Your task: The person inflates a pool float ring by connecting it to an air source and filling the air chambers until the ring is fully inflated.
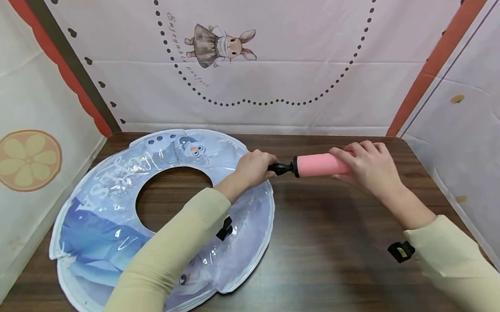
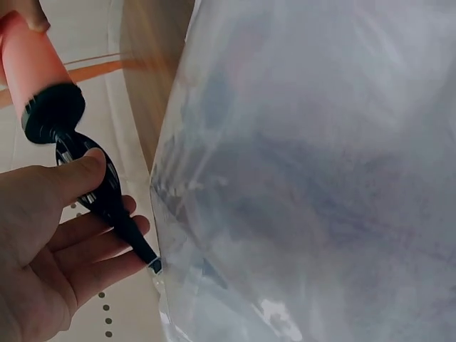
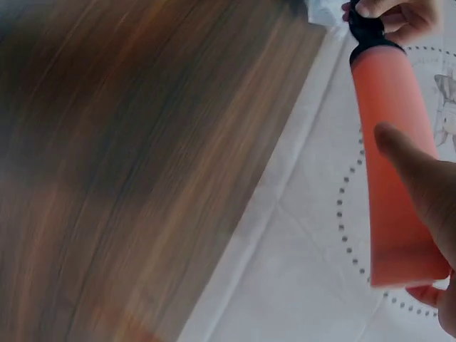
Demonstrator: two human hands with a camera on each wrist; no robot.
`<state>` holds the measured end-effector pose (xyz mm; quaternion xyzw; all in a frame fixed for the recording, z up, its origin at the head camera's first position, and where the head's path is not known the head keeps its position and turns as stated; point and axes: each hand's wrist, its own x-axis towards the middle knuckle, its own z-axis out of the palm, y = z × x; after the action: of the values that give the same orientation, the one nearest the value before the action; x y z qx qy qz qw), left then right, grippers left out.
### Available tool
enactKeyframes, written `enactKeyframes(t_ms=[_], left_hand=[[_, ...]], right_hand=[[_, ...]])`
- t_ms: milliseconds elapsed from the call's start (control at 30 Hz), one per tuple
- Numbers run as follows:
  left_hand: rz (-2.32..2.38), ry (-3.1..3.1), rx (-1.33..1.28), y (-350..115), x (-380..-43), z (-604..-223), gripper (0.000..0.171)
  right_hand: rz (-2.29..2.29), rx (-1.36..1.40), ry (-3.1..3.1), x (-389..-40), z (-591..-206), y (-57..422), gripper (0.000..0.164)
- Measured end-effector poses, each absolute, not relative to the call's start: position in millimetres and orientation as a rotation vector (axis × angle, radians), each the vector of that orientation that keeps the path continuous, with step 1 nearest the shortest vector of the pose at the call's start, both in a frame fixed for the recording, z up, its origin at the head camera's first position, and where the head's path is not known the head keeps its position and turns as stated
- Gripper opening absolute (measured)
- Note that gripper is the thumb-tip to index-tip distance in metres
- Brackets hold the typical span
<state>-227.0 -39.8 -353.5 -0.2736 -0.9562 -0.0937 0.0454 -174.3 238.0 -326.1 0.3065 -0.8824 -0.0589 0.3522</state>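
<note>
A pink hand pump (image 1: pixel 319 165) is held up sideways over the table. My right hand (image 1: pixel 371 170) grips its pink barrel (image 3: pixel 395 107) near the far right end. At the other end, my left hand (image 1: pixel 252 167) pinches the black nozzle (image 2: pixel 100 182) between thumb and fingers. A swim ring (image 1: pixel 254 232), pale blue and purple with a printed snowman, lies slack and wrinkled under my left forearm. In the left wrist view the nozzle's tip (image 2: pixel 155 266) meets the ring's edge in the picture; whether it sits in a valve, I cannot tell.
The dark wooden table (image 1: pixel 308 267) carries the ring on its left side and shows through the ring's centre hole. Printed cloth (image 1: pixel 296 62) hangs behind the table and along both sides. A black strap buckle (image 1: pixel 401 251) sits by the right sleeve.
</note>
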Motion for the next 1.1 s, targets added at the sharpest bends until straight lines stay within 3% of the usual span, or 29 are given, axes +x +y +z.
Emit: enactKeyframes(t_ms=[200,333,433,667,867,1100], left_hand=[[-0.28,-2.91,-0.89,-43.8,-231.6,-351.3,0.023],[-0.256,-2.901,-0.873,-50.0,-235.5,-350.4,0.022],[-0.244,-2.889,-0.852,-53.9,-237.2,-351.5,0.02],[-0.233,-2.797,-0.911,-49.6,-235.2,-352.8,0.011],[-0.235,-2.819,-0.931,-47.4,-232.5,-353.5,0.011],[-0.203,-2.835,-0.934,-44.5,-230.9,-354.5,0.016]], right_hand=[[-0.153,0.811,-2.324,-168.3,-311.5,275.6,0.062],[-0.16,0.736,-2.372,-164.2,-297.0,303.9,0.08],[-0.157,0.686,-2.372,-161.7,-291.1,313.3,0.085],[-0.133,0.787,-2.244,-173.4,-310.0,260.7,0.051],[-0.141,0.775,-2.287,-180.0,-321.6,221.7,0.061],[-0.155,0.824,-2.296,-182.7,-318.4,230.5,0.06]])
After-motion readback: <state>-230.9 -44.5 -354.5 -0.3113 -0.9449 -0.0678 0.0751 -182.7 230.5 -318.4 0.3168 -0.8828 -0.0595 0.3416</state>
